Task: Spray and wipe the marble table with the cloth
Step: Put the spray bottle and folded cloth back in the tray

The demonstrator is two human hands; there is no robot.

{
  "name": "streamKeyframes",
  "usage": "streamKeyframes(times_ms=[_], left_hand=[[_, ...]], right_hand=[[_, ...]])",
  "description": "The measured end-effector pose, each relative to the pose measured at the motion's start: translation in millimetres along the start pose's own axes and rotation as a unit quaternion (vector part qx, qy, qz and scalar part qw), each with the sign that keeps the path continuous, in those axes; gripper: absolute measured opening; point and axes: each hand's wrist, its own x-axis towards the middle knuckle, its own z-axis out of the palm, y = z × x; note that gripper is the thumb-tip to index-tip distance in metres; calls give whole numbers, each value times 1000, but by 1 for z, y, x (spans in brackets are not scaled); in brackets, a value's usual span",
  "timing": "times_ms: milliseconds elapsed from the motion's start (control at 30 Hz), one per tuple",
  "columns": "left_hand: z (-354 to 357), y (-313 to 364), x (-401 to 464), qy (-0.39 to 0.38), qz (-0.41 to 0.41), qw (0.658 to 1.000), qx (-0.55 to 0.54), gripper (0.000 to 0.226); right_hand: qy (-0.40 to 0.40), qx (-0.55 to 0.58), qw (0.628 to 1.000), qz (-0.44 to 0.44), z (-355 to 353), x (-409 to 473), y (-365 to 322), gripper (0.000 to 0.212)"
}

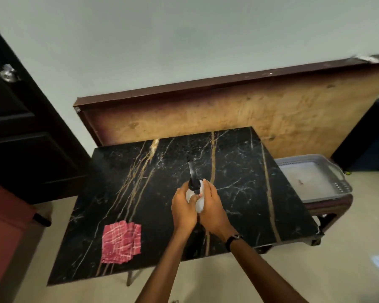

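Observation:
A black marble table point(245, 178) with gold and white veins fills the middle of the view. Over its centre I hold a white spray bottle point(200, 202) with a black trigger head point(193, 176), nozzle pointing away from me. My left hand point(183, 207) wraps the bottle's left side and my right hand point(213, 207), with a dark wristband, wraps its right side. A folded red-and-white checked cloth point(122, 242) lies flat on the table's near left part, apart from both hands.
A wooden board point(239, 114) with a dark frame leans against the wall behind the table. A grey plastic tray point(328, 171) rests on a low stand at the right. A dark door with a knob point(8, 72) stands at the left.

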Motion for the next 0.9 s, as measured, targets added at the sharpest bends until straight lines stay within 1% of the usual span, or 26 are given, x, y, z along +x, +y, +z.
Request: streamKeyframes(times_ms=[133, 200, 267, 333, 433, 500, 567, 667, 767, 833, 900], left_hand=[[69, 26, -3, -25, 16, 999, 16, 37], [97, 37, 0, -38, 34, 998, 39, 38], [125, 50, 5, -60, 61, 994, 60, 38], [149, 57, 14, -87, 70, 992, 64, 39], [188, 63, 34, -136, 81, 986, 54, 41], [212, 68, 44, -167, 84, 981, 47, 42], [239, 74, 52, -199, 81, 976, 38, 41], [281, 73, 62, -245, 85, 965, 38, 41], [321, 65, 67, -304, 44, 951, 46, 39], [345, 57, 70, -341, 32, 938, 54, 36], [373, 53, 76, -370, 6, 926, 71, 37]], right_hand=[[61, -21, 998, 1, -57, 3, 36, 92], [91, -33, 995, 19, -77, 12, 54, 89], [128, -22, 991, 40, -96, 22, 72, 80], [162, -8, 985, 56, -114, 33, 87, 69], [202, 1, 977, 66, -143, 51, 111, 65], [207, -6, 976, 67, -164, 62, 129, 68], [208, -5, 974, 91, -185, 73, 151, 70], [223, -2, 970, 100, -217, 85, 183, 63], [215, 3, 969, 120, -244, 98, 221, 62], [208, 10, 970, 130, -259, 106, 246, 68], [184, 7, 973, 137, -272, 118, 278, 77]])
